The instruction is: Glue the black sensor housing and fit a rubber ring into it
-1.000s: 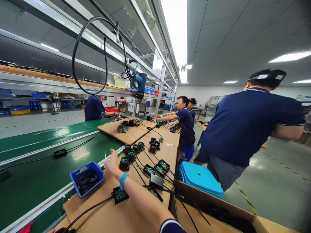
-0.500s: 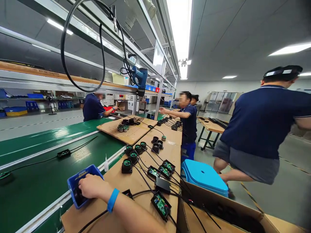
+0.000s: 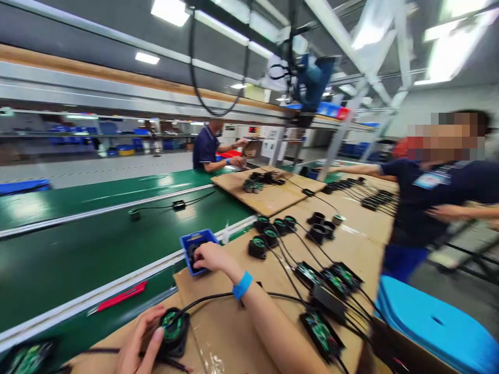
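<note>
My left hand (image 3: pixel 141 338) is at the lower left, its thumb and fingers closed around the side of a round black housing (image 3: pixel 180 340) with a green circuit board inside. A black cable runs from that housing to the right, passing beneath my right forearm. My right hand (image 3: pixel 210 256) reaches into a small blue bin (image 3: pixel 209 235) at the cardboard's edge. Its fingers are bent together over dark parts, and their tips are partly hidden. Several similar round housings (image 3: pixel 258 246) stand beyond, wired to open black boxes (image 3: pixel 320 328) holding green boards.
A green conveyor (image 3: pixel 97 259) runs along the left, with a red utility knife (image 3: pixel 121 297) near its edge. Overhead hangs a blue power tool (image 3: pixel 312 85). A blue stool (image 3: pixel 432 317) stands at right, near a co-worker (image 3: pixel 424 192). Another person (image 3: pixel 206 148) sits across the conveyor.
The view has swung left and drawn back. My left hand with the round housing and the red knife have come into sight. My right hand remains in the blue bin. The person in shorts is out of view.
</note>
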Tool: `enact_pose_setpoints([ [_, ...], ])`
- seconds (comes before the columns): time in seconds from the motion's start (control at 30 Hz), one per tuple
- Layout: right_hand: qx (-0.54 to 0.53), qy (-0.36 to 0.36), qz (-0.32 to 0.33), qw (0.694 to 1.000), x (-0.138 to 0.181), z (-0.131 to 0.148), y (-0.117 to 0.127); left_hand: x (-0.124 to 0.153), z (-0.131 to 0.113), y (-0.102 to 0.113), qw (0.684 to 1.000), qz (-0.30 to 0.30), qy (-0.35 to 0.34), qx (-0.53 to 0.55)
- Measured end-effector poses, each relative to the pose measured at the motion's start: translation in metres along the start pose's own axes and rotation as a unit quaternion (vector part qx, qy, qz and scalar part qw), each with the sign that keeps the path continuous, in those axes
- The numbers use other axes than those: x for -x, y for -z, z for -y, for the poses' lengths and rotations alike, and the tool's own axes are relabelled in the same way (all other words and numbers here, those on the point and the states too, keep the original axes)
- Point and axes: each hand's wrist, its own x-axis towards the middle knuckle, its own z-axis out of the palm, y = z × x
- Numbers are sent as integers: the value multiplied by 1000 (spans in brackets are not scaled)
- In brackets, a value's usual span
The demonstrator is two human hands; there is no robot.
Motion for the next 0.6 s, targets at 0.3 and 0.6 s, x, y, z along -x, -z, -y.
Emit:
enact_pose_setpoints([
  [0.3,-63,-1,37,997,3,-15,0,5,-20,0,1000,15,0,15],
  [0.6,-259,25,-62,964,20,9,21,-4,-55,16,997,-12,-76,-25],
])
